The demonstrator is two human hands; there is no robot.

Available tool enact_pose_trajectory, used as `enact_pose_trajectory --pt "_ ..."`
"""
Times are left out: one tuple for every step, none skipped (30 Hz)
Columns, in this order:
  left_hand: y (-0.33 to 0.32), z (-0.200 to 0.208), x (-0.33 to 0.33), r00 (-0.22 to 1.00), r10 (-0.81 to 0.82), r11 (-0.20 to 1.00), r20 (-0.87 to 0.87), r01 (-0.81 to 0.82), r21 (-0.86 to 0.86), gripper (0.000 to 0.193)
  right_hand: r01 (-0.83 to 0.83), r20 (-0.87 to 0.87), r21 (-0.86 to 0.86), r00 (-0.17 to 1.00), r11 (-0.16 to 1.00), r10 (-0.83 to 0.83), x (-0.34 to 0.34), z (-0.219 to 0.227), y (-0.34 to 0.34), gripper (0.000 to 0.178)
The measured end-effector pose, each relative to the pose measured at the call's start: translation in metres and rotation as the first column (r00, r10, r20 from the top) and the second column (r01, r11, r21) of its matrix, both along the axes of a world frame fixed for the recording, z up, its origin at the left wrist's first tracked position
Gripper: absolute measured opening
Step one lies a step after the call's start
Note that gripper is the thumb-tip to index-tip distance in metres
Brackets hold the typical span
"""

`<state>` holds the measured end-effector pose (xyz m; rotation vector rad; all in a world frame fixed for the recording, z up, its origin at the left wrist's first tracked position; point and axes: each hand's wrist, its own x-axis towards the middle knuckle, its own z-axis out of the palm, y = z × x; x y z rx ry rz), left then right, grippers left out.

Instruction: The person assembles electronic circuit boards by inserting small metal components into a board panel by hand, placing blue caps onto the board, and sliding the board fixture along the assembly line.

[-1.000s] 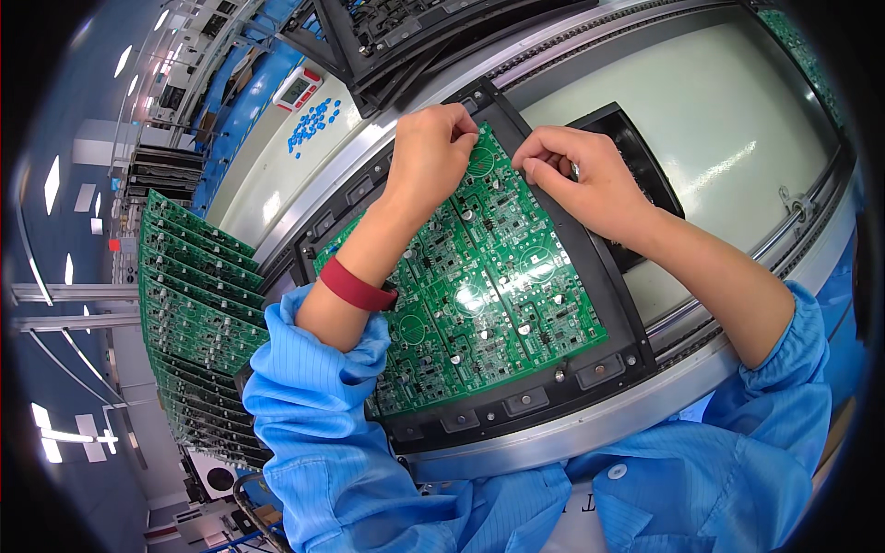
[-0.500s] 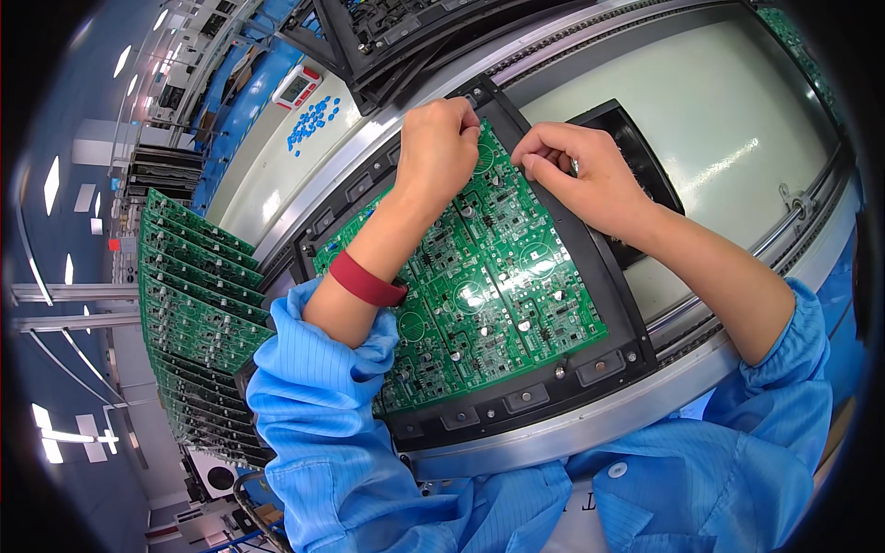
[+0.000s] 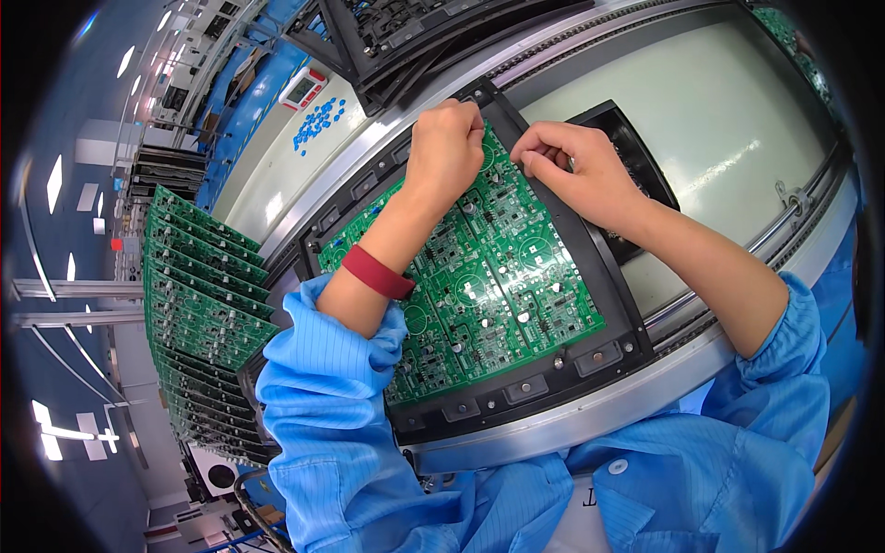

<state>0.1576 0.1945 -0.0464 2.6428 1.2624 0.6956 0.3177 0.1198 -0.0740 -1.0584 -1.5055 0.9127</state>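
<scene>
A green circuit board (image 3: 489, 295) lies in a black frame (image 3: 525, 389) on the conveyor. My left hand (image 3: 445, 147), above a red wristband (image 3: 376, 272), is over the board's far edge with its fingers curled down and pinched. Its fingertips are mostly hidden behind the hand, and so is whatever they hold. My right hand (image 3: 585, 170) hovers at the board's far right corner. Its thumb and index finger are closed together near the frame's edge; anything between them is too small to make out.
Several green boards (image 3: 207, 295) stand in a row at the left. Small blue parts (image 3: 318, 124) lie scattered by a red and white timer (image 3: 302, 89). More black frames (image 3: 387, 41) stand beyond the conveyor rail (image 3: 544, 60). A black tray (image 3: 636, 157) lies beyond my right hand.
My left hand has shifted slightly to the right and down along the board's far edge. My right hand has hardly moved, its fingers still pinched. The view has tilted a little.
</scene>
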Motion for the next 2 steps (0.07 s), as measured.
enact_pose_trajectory --pt "0.0005 0.0002 0.0013 0.999 0.000 1.000 -0.040 0.001 0.028 0.006 -0.001 0.012 0.002 1.000 1.000 0.001 0.0001 0.0014 0.0000 0.009" --pt "0.0011 0.0005 0.0027 0.997 0.001 0.998 -0.079 0.003 0.056 0.006 -0.002 0.024 0.004 1.000 1.000 0.002 0.0002 0.0032 0.0001 0.009"
